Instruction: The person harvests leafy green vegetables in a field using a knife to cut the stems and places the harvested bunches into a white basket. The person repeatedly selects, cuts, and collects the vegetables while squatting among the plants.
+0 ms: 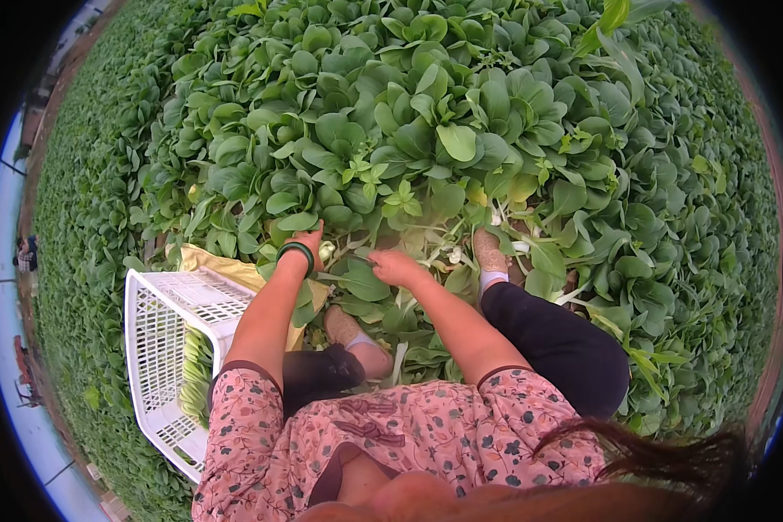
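Observation:
My left hand [310, 243], with a dark green bangle at the wrist, is closed around a leafy bok choy plant [298, 222]; its pale base [326, 250] shows beside the fingers. Lower and to the right, my right hand [395, 266] is curled with its knuckles up, close above loose green leaves [363, 280]. Something thin and dark shows at its fingertips, too small to identify, and the palm is hidden. A short gap separates the two hands. Cut stems and pale bases [455, 254] lie on the ground to the right of my right hand.
A white plastic crate [163, 326] lies tilted at the left, with bok choy [196, 375] inside and yellow cloth or sacking [218, 264] beside it. My feet [342, 325] stand among leaves. Dense bok choy [430, 117] grows ahead and on both sides. Another person [26, 254] is far left.

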Available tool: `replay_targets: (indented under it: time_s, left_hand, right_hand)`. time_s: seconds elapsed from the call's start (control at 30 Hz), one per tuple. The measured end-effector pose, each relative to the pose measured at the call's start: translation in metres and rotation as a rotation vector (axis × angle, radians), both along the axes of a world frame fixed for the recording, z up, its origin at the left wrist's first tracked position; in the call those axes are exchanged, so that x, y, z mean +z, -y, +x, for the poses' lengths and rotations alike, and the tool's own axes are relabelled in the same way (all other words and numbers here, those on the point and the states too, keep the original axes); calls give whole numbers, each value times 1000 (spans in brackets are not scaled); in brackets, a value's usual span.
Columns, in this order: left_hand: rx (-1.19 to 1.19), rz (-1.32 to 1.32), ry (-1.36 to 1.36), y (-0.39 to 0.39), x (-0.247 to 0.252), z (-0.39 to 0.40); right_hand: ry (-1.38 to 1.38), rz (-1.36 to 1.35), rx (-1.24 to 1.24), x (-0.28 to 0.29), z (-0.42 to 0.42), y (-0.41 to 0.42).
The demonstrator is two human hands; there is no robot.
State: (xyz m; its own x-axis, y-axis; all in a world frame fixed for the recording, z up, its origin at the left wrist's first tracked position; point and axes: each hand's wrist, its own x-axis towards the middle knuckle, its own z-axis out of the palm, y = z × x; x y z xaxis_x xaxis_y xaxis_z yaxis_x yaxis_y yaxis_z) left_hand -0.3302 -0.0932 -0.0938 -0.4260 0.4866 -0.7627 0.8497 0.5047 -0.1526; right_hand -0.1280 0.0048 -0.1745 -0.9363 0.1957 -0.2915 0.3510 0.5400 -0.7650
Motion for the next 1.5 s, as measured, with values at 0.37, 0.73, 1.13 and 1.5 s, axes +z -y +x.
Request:
replay_targets:
  time_s: [0.37, 0.73, 1.13, 1.5]
  left_hand:
    - [207, 90, 73, 64, -28, -41]
    - [208, 128, 32, 95, -51, -51]
    - [271, 239, 112, 108, -62, -55]
    - [418, 224, 239, 112, -49, -46]
  right_hand:
    - [234, -167, -426, -24, -68, 26]
    - [192, -150, -376, -60, -107, 39]
    - [53, -122, -411, -82, -109, 41]
    - [304, 37, -105, -40, -108, 26]
